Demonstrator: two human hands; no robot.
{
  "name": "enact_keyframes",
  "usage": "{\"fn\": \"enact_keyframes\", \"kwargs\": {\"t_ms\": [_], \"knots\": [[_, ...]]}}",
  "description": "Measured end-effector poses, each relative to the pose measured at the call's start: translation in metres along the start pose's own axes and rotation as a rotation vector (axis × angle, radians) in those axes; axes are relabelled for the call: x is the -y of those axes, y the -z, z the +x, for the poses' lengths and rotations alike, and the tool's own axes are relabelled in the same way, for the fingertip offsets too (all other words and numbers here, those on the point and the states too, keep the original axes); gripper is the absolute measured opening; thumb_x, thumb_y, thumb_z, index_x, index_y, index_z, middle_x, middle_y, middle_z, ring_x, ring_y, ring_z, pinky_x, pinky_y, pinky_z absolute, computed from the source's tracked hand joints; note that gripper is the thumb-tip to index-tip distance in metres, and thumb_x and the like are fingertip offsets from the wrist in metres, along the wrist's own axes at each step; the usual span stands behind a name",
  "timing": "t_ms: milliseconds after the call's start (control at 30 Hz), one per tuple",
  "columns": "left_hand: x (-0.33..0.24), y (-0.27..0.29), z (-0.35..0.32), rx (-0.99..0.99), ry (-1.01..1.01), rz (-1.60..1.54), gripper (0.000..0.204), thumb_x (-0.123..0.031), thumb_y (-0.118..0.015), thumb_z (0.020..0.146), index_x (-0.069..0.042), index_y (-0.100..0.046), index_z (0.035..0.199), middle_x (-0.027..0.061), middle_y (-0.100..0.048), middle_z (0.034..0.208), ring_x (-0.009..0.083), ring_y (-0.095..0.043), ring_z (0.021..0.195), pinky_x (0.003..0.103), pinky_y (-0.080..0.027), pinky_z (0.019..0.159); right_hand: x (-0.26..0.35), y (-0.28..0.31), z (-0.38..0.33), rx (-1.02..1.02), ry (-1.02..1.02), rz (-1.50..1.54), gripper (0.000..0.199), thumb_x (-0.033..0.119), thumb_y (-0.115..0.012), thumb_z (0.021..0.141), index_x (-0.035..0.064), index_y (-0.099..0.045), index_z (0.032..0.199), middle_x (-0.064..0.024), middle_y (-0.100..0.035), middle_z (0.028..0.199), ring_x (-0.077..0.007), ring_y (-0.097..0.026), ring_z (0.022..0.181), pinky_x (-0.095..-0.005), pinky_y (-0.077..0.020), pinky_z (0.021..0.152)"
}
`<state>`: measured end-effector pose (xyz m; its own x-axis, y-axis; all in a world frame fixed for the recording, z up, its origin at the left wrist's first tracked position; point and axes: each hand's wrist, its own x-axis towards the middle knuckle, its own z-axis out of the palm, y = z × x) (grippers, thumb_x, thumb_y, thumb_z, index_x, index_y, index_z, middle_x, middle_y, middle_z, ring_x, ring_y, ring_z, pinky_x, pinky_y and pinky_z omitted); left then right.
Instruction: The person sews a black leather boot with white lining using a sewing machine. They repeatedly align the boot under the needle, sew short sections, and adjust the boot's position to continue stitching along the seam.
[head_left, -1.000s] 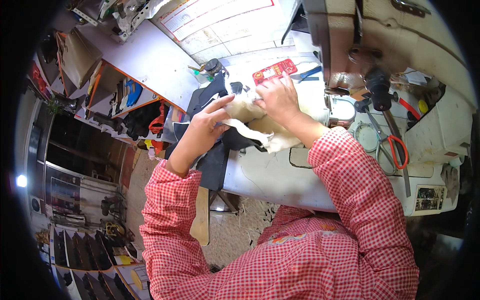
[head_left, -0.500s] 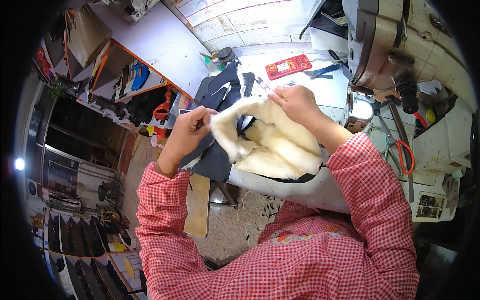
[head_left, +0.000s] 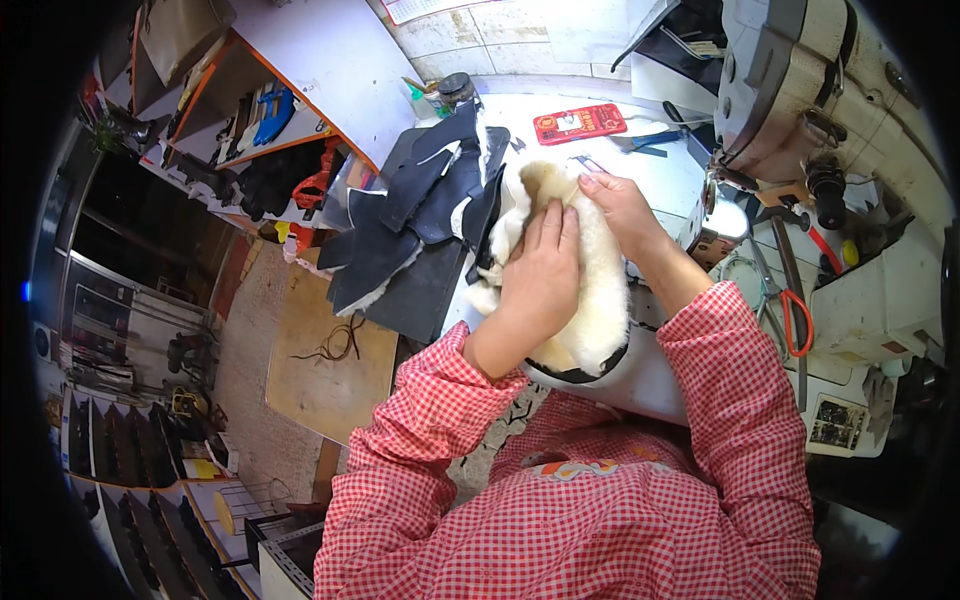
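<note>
A cream fur lining piece [head_left: 603, 265] with a black edge along its bottom lies over the light work surface in front of me. My left hand [head_left: 545, 265] rests flat on the fur, fingers stretched out and pointing away from me, covering the middle of the piece. At the far right edge of the fur, my right hand [head_left: 622, 210] is closed on it between thumb and fingers. A small metallic tip shows just beyond the right fingers; what it belongs to is hidden. Black fur-backed pieces [head_left: 430, 190] lie in a pile on a dark board [head_left: 420, 305] to the left.
A red rectangular case [head_left: 578, 123] and a blue-handled tool [head_left: 648, 140] lie at the back. A large sewing machine [head_left: 775, 100] stands at the right, near orange-handled scissors [head_left: 797, 322]. Small jars [head_left: 456, 88] stand by the wall. A wooden board [head_left: 320, 350] is lower left.
My left hand has let go of the fur's left edge and moved right onto its middle, lying flat. The fur has been turned and narrowed. My right hand stays at its edge.
</note>
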<state>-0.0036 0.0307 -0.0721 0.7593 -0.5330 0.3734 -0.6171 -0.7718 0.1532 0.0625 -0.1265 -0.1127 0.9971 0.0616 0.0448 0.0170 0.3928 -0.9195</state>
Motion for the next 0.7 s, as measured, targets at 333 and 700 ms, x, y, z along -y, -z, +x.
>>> {"fn": "enact_keyframes", "kwargs": {"t_ms": [333,700], "knots": [[0.006,0.017,-0.041,0.22,-0.052,0.085,0.059,-0.022,-0.067,0.082,0.001,-0.046,0.132,0.0193,-0.046,0.138,0.037,-0.053,0.114,0.045,-0.04,0.102,0.041,-0.02,-0.003,0.044,0.472,-1.009,0.017,0.023,-0.055,0.093,0.0103,-0.064,0.086,-0.0071,-0.064,0.076,-0.0205,-0.064,0.071,-0.0336,-0.051,0.061],[0.04,-0.051,-0.078,0.08,-0.074,0.112,0.043,-0.016,-0.059,0.082,0.006,-0.052,0.119,0.0204,-0.055,0.119,0.0355,-0.057,0.099,0.04,-0.049,0.086,0.004,-0.045,-0.05,-0.016,1.142,-1.328,0.018,0.017,-0.065,0.078,0.0118,-0.063,0.095,-0.0038,-0.063,0.095,-0.0211,-0.063,0.084,-0.0324,-0.0519,0.071]]}}
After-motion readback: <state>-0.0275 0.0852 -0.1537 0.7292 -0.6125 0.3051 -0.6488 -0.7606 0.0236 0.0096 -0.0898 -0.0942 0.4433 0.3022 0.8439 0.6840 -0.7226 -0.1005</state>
